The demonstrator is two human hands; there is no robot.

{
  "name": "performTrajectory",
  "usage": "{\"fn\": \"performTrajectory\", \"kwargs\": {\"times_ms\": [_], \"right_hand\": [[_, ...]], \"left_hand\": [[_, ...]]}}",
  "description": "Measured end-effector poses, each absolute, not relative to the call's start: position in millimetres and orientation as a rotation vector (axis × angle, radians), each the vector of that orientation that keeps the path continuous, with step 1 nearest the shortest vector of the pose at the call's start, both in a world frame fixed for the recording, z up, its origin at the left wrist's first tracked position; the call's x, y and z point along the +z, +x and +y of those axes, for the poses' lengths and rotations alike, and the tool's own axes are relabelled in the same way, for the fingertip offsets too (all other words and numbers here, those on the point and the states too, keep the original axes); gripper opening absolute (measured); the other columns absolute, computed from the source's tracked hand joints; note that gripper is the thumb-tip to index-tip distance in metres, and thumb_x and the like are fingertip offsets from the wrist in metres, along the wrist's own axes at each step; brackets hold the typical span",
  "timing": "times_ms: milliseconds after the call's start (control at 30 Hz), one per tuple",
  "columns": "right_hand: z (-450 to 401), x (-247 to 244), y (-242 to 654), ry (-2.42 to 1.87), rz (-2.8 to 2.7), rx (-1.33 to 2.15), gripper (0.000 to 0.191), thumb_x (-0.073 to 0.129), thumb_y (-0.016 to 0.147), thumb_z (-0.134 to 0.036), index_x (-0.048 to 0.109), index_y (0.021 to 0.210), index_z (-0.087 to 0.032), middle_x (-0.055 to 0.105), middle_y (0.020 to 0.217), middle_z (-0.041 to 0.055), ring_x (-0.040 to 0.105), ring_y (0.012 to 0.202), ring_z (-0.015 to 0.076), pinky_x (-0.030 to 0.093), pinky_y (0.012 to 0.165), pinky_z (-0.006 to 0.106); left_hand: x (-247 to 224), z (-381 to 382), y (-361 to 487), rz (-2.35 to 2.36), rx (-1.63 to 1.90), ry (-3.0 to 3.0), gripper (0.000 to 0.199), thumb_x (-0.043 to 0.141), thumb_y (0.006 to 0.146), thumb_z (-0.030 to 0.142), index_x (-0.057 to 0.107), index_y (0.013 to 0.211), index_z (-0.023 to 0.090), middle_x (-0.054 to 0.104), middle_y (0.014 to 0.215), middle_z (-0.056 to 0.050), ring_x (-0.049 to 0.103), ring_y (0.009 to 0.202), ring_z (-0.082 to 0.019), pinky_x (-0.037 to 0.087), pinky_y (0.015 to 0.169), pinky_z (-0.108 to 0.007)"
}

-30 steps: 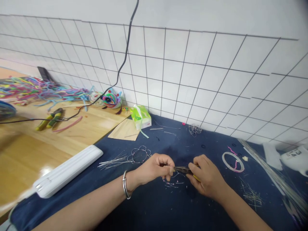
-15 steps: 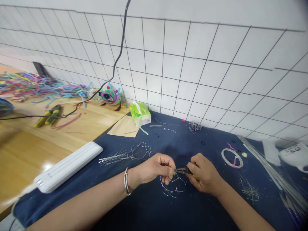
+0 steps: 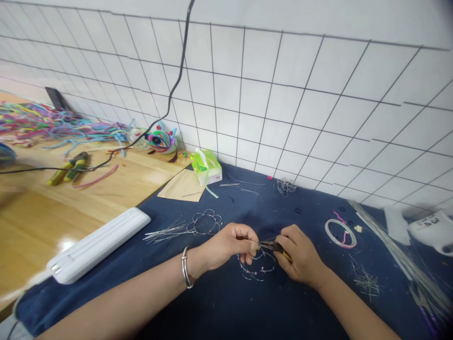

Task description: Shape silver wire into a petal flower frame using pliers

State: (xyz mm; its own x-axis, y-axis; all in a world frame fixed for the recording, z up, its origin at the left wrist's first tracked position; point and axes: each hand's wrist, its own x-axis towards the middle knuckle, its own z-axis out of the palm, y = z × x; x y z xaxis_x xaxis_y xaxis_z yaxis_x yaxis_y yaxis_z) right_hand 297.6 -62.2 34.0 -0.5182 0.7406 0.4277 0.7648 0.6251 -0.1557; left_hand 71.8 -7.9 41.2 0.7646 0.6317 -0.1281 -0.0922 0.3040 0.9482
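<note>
My left hand [image 3: 239, 243] pinches a bent wire ring with small pink beads [image 3: 250, 273], which hangs below the fingers over the dark blue cloth. In my right hand [image 3: 299, 252] are pliers [image 3: 271, 245] with a yellow and black handle, the fingers wrapped round it. Their jaws point left and meet the wire at my left fingertips; whether they are closed on it I cannot make out. Left of my hands lies a finished-looking flower shape of beaded wire [image 3: 207, 222], beside a bundle of straight wires [image 3: 166, 232].
A white power strip [image 3: 99, 245] lies at the left, with another pair of pliers [image 3: 71, 169] on the wooden table. Behind stands a green tissue pack [image 3: 206, 167]. To the right are a white ring spool [image 3: 340, 233], wire scraps [image 3: 368, 282], long wires [image 3: 396, 250] and a white mug [image 3: 433, 231].
The beaded wire ring has turned slightly under my left hand. My right hand has tilted the pliers, so more of the yellow handle shows.
</note>
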Motion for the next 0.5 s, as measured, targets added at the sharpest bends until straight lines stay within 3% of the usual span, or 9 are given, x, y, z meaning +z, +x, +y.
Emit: {"fn": "performTrajectory", "kwargs": {"times_ms": [500], "right_hand": [[-63.4,35.8,299.7,-1.244,-2.398,-0.210,0.014,0.048,0.079,-0.020,0.053,0.091,-0.015,0.046,0.083,0.0081,0.043,0.076,0.0200,0.039,0.068,0.037]], "left_hand": [[49.0,-11.6,74.9,0.743,0.692,1.605,0.012,0.055,0.076,0.022,0.058,0.070,0.012,0.060,0.061,-0.002,0.054,0.056,-0.010,0.041,0.054,-0.020]]}}
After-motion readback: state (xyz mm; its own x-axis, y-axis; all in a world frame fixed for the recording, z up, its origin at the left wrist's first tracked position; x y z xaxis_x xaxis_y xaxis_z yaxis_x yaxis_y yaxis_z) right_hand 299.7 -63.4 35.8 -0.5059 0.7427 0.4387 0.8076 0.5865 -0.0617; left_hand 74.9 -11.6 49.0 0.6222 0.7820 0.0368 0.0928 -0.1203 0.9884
